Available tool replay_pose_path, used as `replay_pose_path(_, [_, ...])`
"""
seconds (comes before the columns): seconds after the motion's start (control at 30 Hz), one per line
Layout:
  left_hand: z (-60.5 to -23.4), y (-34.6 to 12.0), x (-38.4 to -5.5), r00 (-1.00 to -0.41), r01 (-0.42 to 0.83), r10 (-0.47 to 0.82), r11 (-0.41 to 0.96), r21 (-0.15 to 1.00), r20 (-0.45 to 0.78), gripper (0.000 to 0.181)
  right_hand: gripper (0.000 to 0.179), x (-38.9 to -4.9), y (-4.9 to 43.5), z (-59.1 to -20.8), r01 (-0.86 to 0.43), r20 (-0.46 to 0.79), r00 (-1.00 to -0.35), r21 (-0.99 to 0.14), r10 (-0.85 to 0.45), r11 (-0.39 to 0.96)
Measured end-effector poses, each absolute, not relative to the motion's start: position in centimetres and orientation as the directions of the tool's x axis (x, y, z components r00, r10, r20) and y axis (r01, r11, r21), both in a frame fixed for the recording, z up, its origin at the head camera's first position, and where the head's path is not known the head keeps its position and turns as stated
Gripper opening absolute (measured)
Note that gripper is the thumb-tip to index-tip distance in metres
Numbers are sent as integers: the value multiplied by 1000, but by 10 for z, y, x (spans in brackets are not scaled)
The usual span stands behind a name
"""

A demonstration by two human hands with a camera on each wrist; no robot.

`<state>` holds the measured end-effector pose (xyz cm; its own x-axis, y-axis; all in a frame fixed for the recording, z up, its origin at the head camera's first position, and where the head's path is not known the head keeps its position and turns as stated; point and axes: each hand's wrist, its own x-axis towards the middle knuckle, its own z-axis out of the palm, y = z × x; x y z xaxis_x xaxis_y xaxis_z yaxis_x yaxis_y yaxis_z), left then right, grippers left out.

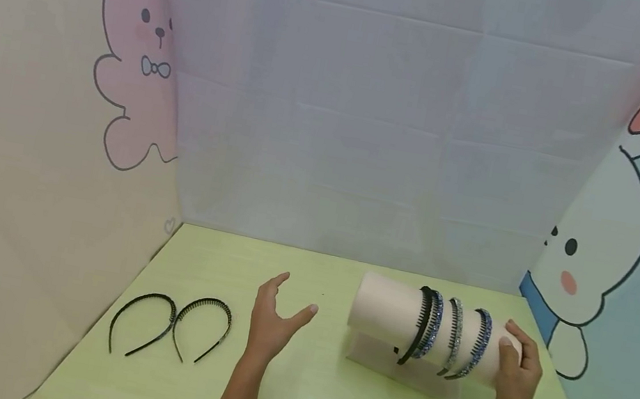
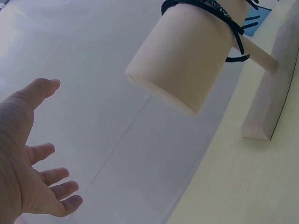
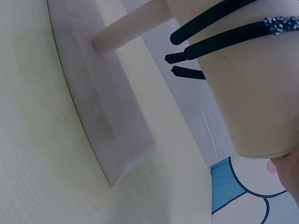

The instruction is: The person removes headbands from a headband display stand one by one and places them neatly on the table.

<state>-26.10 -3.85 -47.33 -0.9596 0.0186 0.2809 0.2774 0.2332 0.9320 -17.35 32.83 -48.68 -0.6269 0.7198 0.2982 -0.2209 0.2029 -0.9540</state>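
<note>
A pale headband stand point(image 1: 383, 309), a thick cylinder on a post and flat base point(image 3: 107, 112), is on the right side of the table. My right hand point(image 1: 518, 375) grips the cylinder's right end, thumb in front. Several headbands circle the cylinder: a black one point(image 1: 420, 329), a glittery silver one point(image 1: 455, 338) and blue glittery ones, including the rightmost blue headband point(image 1: 481, 343). Left of the stand, my left hand point(image 1: 270, 327) is held in the air, thumb and fingers spread, touching nothing. In the left wrist view the cylinder's free end point(image 2: 173, 60) lies beyond the spread fingers.
Two dark headbands, a left headband point(image 1: 154, 295) and a toothed right headband point(image 1: 208, 299), lie side by side on the pale green table point(image 1: 300, 394) at left. A plain backdrop point(image 1: 320, 122) closes off the back, and rabbit-printed walls stand at both sides.
</note>
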Motion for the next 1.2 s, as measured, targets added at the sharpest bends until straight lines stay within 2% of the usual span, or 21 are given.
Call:
replay_pose_path(0.3, [-467,-8,-263,-933,350,174,231,908,315,76,28,-177,345,-504,-205,287,-621,-958,729,202])
replay_pose_path(0.63, [-464,20,-266,-867,463,314,223,858,386,74,28,-171,332,-489,-231,294,-617,-954,730,189])
replay_pose_path(0.9, [-453,39,-263,-845,488,365,231,842,390,73,28,-173,333,-491,-246,303,-617,-951,726,188])
replay_pose_path(1.2, [-444,62,-256,-796,559,459,310,769,393,72,28,-182,346,-506,-267,315,-609,-946,728,185])
